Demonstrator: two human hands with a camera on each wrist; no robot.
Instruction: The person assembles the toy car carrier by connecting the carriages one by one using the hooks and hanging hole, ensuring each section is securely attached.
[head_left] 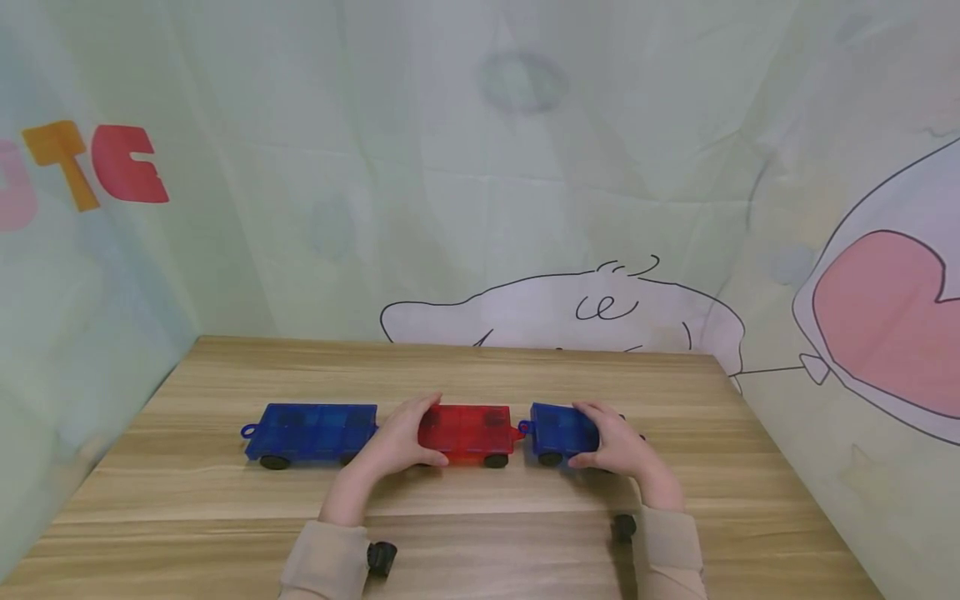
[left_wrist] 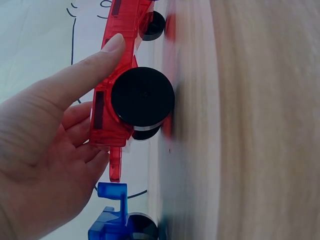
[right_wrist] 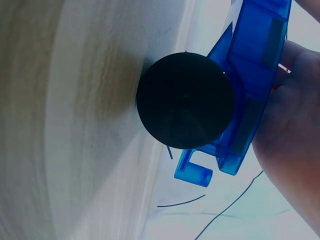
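Observation:
Three flat toy train wagons with black wheels stand in a row. My left hand (head_left: 401, 435) grips the left end of the red wagon (head_left: 468, 429), thumb on the near side and fingers at the far side. My right hand (head_left: 618, 442) holds the right-hand blue wagon (head_left: 555, 429), which sits slightly tilted, around its right part. Between these two, a blue ring (head_left: 525, 427) overlaps the red coupling. To the left is a longer blue wagon (head_left: 311, 429); its coupling (left_wrist: 112, 190) lies right at the red wagon's tab (left_wrist: 115, 165) in the left wrist view.
The wooden table (head_left: 487, 550) carries all the wagons. A printed cloth backdrop (head_left: 450, 167) rises behind its back edge and along the sides. Small black devices (head_left: 382, 558) sit at both sleeve cuffs.

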